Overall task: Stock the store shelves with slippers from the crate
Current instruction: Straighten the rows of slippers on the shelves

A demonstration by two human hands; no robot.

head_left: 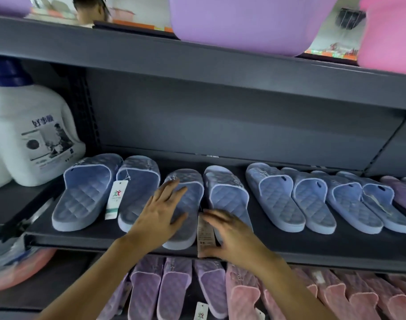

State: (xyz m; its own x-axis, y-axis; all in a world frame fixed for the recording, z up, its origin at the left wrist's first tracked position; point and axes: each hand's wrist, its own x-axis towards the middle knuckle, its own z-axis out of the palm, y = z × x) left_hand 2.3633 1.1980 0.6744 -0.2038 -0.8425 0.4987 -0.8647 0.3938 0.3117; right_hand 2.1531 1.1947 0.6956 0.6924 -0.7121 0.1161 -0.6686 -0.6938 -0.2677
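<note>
Blue quilted rubber slippers [273, 197] lie in a row on the dark grey metal shelf [82, 236]. We rest our left hand [165, 211], fingers spread flat, on the third slipper [194, 199]. Our right hand [229, 234], fingers extended, covers the heel of the fourth slipper [227, 195] beside a paper tag [205, 239].

two bare hands, the left hand [161, 215] and the right hand [234, 239], on slim forearms [100, 273] uncovered as far as the view shows (the right hand's fingers are blurred).
</note>
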